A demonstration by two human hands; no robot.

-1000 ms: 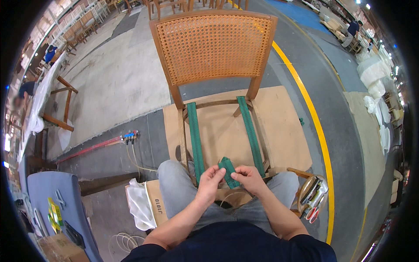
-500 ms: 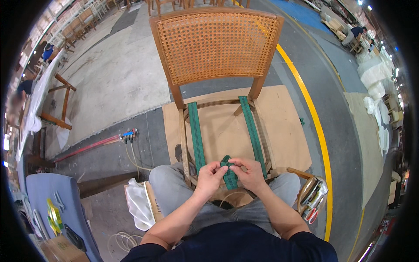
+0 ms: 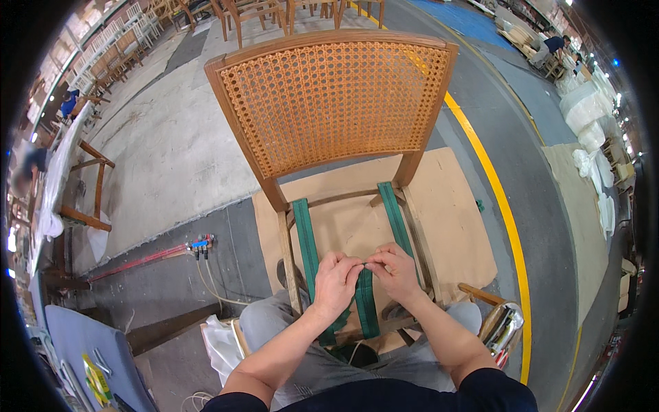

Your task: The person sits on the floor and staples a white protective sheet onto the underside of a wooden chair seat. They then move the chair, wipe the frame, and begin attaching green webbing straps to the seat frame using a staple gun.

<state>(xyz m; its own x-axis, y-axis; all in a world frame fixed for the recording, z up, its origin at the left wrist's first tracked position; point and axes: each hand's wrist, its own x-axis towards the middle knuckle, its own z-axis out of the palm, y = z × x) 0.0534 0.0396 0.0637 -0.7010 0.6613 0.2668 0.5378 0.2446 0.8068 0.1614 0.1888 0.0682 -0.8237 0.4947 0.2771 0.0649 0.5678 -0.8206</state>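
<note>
A wooden chair frame with a woven cane back (image 3: pixel 329 103) stands between my knees. Two green webbing straps run from back to front over its open seat, a left strap (image 3: pixel 306 233) and a right strap (image 3: pixel 392 213). Between them, a loose green webbing strap (image 3: pixel 366 309) hangs toward the front rail. My left hand (image 3: pixel 335 283) and my right hand (image 3: pixel 398 273) pinch its upper end, fingertips almost meeting. Both hands are closed, thumbs against forefingers. The pinched end itself is mostly hidden by my fingers.
Brown cardboard (image 3: pixel 460 226) lies under the chair. At my right knee is a container of tools (image 3: pixel 506 323); a grey-blue padded surface (image 3: pixel 86 343) stands left. An air hose fitting (image 3: pixel 200 244) lies on the floor. Other chairs (image 3: pixel 261 17) and people are farther off.
The view has shifted, so the chair sits lower in the picture. The loose strap was bunched and folded between my fingers; now more of its length hangs straight below them.
</note>
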